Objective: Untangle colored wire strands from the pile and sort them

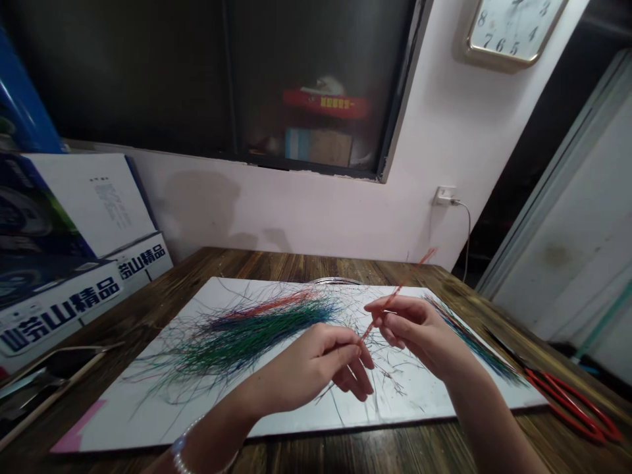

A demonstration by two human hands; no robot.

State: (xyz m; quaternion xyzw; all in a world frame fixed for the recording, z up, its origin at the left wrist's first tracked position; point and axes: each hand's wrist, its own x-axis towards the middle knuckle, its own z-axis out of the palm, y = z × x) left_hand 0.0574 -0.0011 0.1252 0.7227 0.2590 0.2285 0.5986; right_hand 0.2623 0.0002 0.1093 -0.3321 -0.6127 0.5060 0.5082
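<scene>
Open air lies over the flat white rectangular board [118,421], but a thin twisted red strand [397,289] spans the gap between the left hand [333,355] and the right hand [417,322], slanting up past the latter. A wide, loose heap of green, blue and red strands [237,339] obstructs low passage across the board's left half. Rightward, a slim multicoloured bundle of strands [476,342] and red-handled scissors [538,379] hinder sideways reach; the near left corner offers bare room.

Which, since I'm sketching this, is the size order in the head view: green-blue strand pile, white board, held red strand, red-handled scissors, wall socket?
Largest to smallest by area:
1. White board
2. Green-blue strand pile
3. Red-handled scissors
Last, unsure: red strand and wall socket; the strand is longer but thinner.
</scene>
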